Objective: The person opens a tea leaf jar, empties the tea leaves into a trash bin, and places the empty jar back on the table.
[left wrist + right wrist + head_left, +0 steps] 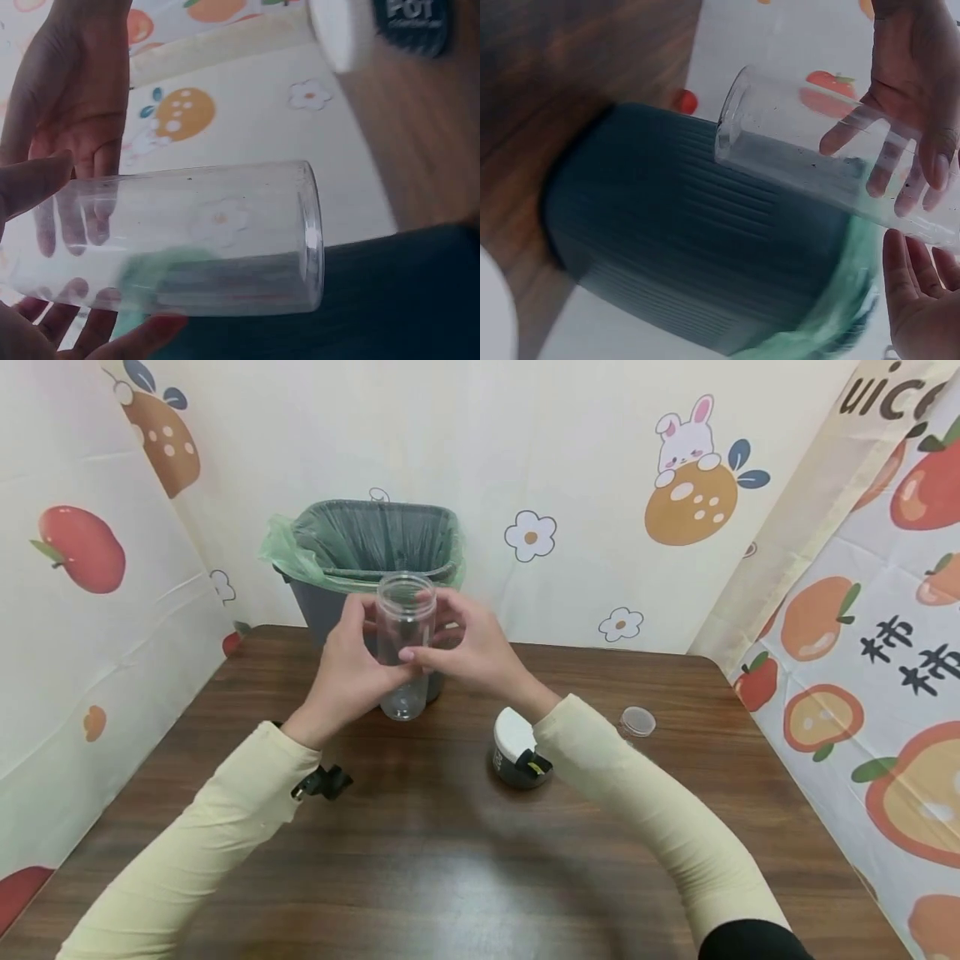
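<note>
A clear, lidless plastic jar [406, 647] stands upright in the air in front of the bin, its threaded mouth at the top. My left hand [347, 664] grips its left side, fingers behind it and thumb in front. From the right, my right hand [476, 652] holds the same jar with the thumb across its front. In the left wrist view the jar [217, 240] looks see-through down to its flat base. A few dark specks dot the jar wall [795, 142] in the right wrist view.
Behind the jar stands a dark bin [303, 602] with a green liner [281, 547]. A small white-topped dark container [516, 739] is near the right forearm, and a round clear lid [638, 721] lies farther right. Printed cloth walls [577, 485] border the brown table [420, 827].
</note>
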